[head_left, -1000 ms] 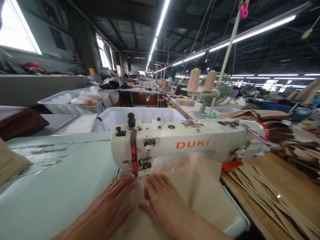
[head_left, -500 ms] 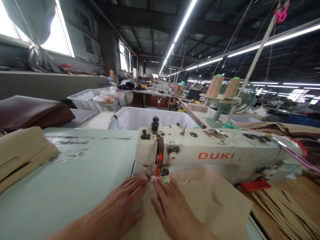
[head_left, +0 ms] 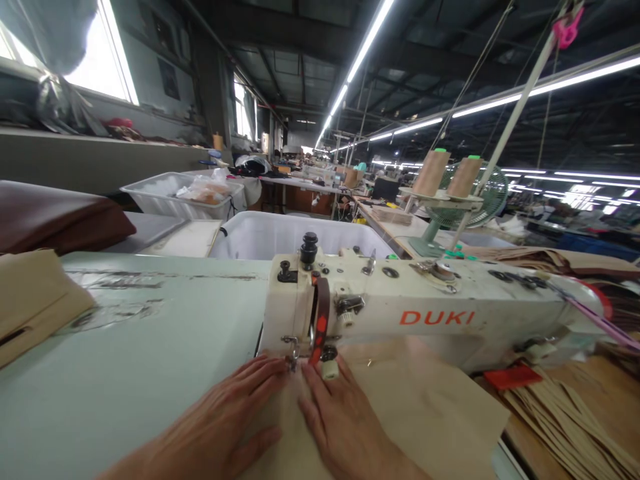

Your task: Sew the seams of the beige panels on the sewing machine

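A large beige sheet of fabric or leather (head_left: pixel 425 407) lies under the head of a white sewing machine (head_left: pixel 370 323) marked DUKI. My left hand (head_left: pixel 235 403) rests flat on the sheet's left part, fingers stretched toward the presser foot (head_left: pixel 293 361). To the right of the foot, my right hand (head_left: pixel 340 407) presses the sheet down, palm low and fingers extended. Both sets of fingertips are very close to the needle area. The needle itself is too small to make out. A brown strap with red marks (head_left: pixel 321 320) hangs at the machine head.
Folded beige pieces (head_left: pixel 37 300) lie on the pale green table (head_left: pixel 165 347) at left. Behind the machine stands a white bin (head_left: pixel 300 230). Beige strips (head_left: pixel 570 420) and a red block (head_left: pixel 513 377) sit at right. Thread cones (head_left: pixel 433 173) stand near a green fan (head_left: pixel 470 193).
The view has shifted slightly, so the table and its items sit a little further left. Both hands keep nearly the same pose on the beige sheet beside the presser foot.
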Tool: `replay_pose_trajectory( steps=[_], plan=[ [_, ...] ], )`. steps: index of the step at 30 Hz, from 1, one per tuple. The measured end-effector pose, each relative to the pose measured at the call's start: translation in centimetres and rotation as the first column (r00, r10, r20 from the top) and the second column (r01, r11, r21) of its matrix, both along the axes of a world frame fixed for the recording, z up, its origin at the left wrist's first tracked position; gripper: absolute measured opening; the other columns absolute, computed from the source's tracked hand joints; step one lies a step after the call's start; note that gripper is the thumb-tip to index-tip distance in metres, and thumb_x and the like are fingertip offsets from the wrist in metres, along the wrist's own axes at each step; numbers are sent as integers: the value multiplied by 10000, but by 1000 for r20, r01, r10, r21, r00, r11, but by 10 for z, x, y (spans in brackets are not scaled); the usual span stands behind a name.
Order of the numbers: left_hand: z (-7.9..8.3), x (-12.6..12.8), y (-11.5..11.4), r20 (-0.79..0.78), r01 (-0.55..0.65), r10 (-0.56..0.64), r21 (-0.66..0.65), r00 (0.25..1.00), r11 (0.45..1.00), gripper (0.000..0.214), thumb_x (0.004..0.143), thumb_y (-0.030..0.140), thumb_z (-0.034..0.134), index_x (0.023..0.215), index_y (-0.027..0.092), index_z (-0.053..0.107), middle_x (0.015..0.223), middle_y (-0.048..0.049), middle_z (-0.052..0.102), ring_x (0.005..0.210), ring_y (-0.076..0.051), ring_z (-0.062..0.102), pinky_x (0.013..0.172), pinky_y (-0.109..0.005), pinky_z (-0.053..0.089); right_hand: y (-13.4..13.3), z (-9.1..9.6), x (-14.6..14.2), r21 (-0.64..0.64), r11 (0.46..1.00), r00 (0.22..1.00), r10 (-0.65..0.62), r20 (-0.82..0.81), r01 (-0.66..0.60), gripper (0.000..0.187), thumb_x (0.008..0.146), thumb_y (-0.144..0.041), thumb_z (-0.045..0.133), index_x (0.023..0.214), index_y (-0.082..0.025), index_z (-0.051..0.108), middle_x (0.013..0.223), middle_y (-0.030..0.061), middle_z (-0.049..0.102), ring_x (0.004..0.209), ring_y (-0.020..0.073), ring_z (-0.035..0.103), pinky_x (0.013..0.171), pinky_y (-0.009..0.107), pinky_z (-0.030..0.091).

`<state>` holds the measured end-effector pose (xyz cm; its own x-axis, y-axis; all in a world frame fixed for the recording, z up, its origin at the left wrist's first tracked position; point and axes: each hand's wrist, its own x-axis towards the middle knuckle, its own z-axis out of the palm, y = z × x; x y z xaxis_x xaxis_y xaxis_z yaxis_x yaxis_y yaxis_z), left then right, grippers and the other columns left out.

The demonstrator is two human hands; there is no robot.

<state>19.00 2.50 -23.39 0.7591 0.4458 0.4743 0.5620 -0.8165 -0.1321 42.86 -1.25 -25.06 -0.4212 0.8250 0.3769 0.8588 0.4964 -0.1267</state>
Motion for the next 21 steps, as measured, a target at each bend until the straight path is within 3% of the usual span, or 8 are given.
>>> replay_pose_trajectory(
  steps=[6,15,21],
  plan=[
    [6,3,3,38,14,-13,-39,999,999,592,891,393,633,1417,209,433,1391,-72,570,1203,-268,614,923,-361,591,3,-1,-1,-31,999,1000,-7,2,7,394,1029,-291,431,1344,-104,577,1317,193,598,1238,310,576,1140,564,354],
    [4,3,2,81,25,-15,-130,997,991,588,882,366,656,1418,243,449,1410,-43,555,1245,-243,582,1025,-350,526,3,-1,-1,-20,1000,1000,-7,-17,7,392,1033,-303,424,1325,-102,593,1281,198,617,1309,338,506,1123,593,368],
    [-15,-5,9,88,20,-12,-88,996,996,671,887,423,653,1486,269,391,1438,-28,530,1242,-230,585,1018,-298,518,2,-5,-2,24,1000,997,-12,-77,14,412,1047,-336,413,1372,-125,552,1354,164,578,1367,288,444,1185,520,314]
  ],
)
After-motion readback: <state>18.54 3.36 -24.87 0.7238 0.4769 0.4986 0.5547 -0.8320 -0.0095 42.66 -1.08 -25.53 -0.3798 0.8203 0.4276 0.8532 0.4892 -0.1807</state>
